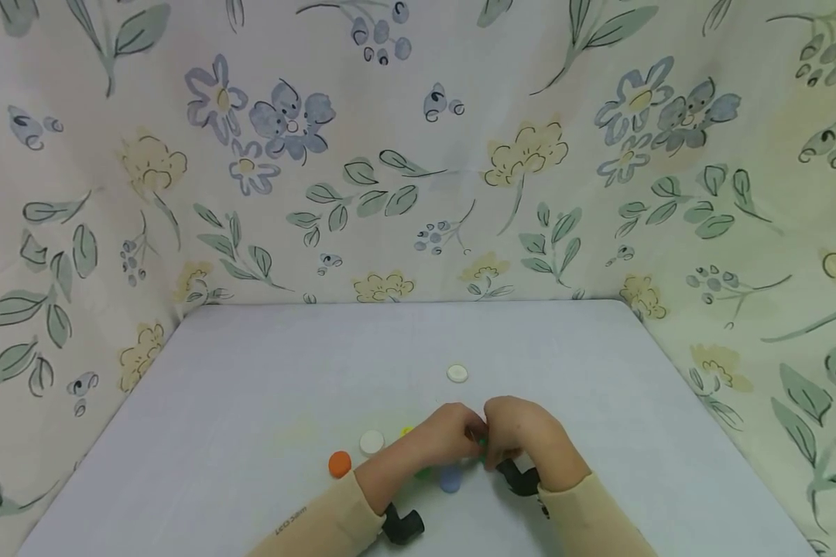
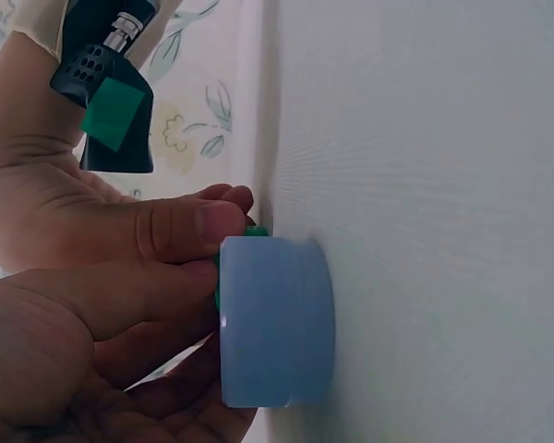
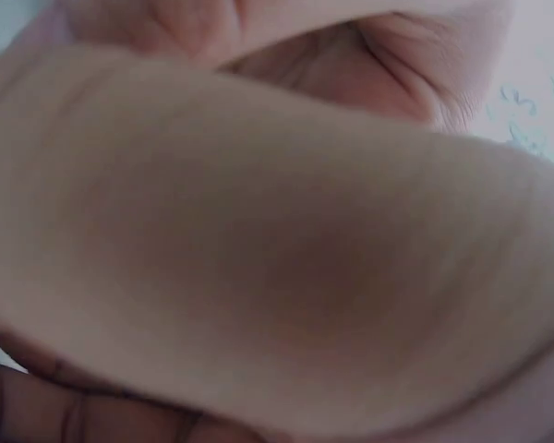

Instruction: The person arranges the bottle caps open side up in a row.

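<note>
Both hands meet over the right-middle part of the white table. My left hand and my right hand pinch a small green piece between their fingertips; mostly the fingers hide it, so I cannot tell its kind. In the left wrist view, a sliver of the green piece shows at the thumbs, behind a light blue round tub. That tub stands on the table close to the left hand's fingers. The right wrist view is filled by blurred skin of the hand.
On the table, an orange disc and a white disc lie left of the left forearm. A yellow piece and another green piece peek out beside that arm. Beyond the hands lies a cream disc. Floral cloth hangs behind.
</note>
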The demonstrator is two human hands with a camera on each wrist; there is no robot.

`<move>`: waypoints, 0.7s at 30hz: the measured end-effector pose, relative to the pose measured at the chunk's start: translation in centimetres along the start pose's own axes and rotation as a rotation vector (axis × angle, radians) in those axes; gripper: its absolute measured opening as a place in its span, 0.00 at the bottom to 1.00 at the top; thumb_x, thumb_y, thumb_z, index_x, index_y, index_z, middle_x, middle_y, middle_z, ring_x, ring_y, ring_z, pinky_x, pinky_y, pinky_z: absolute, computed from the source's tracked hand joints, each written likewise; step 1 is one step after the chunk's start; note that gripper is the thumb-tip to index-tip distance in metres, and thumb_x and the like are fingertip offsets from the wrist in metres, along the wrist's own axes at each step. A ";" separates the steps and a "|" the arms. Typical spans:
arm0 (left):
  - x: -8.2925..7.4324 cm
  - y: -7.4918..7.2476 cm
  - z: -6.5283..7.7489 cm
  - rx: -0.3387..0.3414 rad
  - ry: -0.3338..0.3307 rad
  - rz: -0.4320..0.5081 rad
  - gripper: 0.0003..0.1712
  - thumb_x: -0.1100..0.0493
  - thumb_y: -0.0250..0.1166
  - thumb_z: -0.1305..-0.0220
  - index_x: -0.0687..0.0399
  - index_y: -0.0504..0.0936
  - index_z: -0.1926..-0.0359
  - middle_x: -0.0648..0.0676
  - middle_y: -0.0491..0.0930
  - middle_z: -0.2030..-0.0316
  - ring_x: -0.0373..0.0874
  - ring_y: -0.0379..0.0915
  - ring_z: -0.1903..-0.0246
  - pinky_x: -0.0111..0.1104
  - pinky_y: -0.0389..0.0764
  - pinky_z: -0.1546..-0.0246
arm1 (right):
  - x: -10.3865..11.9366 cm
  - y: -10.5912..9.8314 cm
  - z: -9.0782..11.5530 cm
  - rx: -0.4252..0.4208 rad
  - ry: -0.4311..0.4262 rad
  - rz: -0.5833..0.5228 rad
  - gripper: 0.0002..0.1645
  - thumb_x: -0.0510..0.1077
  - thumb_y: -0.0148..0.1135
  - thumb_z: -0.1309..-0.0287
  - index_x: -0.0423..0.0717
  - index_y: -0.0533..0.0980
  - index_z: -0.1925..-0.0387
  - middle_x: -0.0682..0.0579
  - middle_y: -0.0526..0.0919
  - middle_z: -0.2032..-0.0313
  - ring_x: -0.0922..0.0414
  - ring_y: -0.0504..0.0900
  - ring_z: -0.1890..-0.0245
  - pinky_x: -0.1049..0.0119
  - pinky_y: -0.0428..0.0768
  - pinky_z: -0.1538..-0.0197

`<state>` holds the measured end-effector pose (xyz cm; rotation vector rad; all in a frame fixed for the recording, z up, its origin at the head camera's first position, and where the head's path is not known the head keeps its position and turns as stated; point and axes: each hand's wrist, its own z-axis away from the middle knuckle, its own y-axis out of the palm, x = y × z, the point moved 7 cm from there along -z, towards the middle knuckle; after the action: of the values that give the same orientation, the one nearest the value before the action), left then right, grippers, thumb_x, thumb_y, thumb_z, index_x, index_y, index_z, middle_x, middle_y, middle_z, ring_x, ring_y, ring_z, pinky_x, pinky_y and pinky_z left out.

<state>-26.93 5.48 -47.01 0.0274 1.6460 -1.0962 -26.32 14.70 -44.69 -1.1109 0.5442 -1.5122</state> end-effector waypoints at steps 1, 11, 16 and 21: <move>0.0 0.0 0.0 0.000 -0.001 0.001 0.11 0.71 0.73 0.43 0.59 0.90 0.58 0.47 0.87 0.64 0.32 0.72 0.72 0.25 0.76 0.67 | 0.0 0.0 0.0 0.007 -0.005 -0.007 0.16 0.33 0.82 0.59 0.42 0.77 0.82 0.53 0.74 0.87 0.59 0.70 0.84 0.67 0.70 0.75; 0.0 -0.2 0.0 -0.011 0.006 -0.019 0.14 0.70 0.73 0.43 0.59 0.90 0.55 0.48 0.87 0.64 0.32 0.73 0.72 0.25 0.76 0.67 | -0.5 -0.7 -0.4 0.041 -0.073 -0.087 0.10 0.31 0.74 0.57 0.43 0.79 0.82 0.53 0.77 0.85 0.59 0.71 0.82 0.67 0.71 0.74; 0.1 -0.8 -0.1 -0.033 0.015 -0.041 0.18 0.73 0.69 0.44 0.58 0.90 0.52 0.46 0.87 0.61 0.32 0.72 0.71 0.25 0.75 0.66 | -1.0 -1.1 -0.6 0.052 -0.094 -0.156 0.07 0.30 0.70 0.57 0.42 0.81 0.75 0.52 0.81 0.80 0.57 0.76 0.79 0.65 0.75 0.71; 0.0 -1.5 -0.2 -0.050 0.000 -0.017 0.18 0.74 0.69 0.42 0.60 0.89 0.51 0.48 0.87 0.59 0.32 0.74 0.70 0.25 0.77 0.67 | -1.2 -1.7 -0.7 0.062 -0.132 -0.226 0.06 0.31 0.70 0.55 0.41 0.83 0.72 0.51 0.83 0.74 0.55 0.82 0.75 0.60 0.81 0.66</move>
<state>-27.91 4.74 -46.08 -0.0188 1.6762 -1.0672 -27.85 16.14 -44.00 -1.2460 0.2867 -1.6236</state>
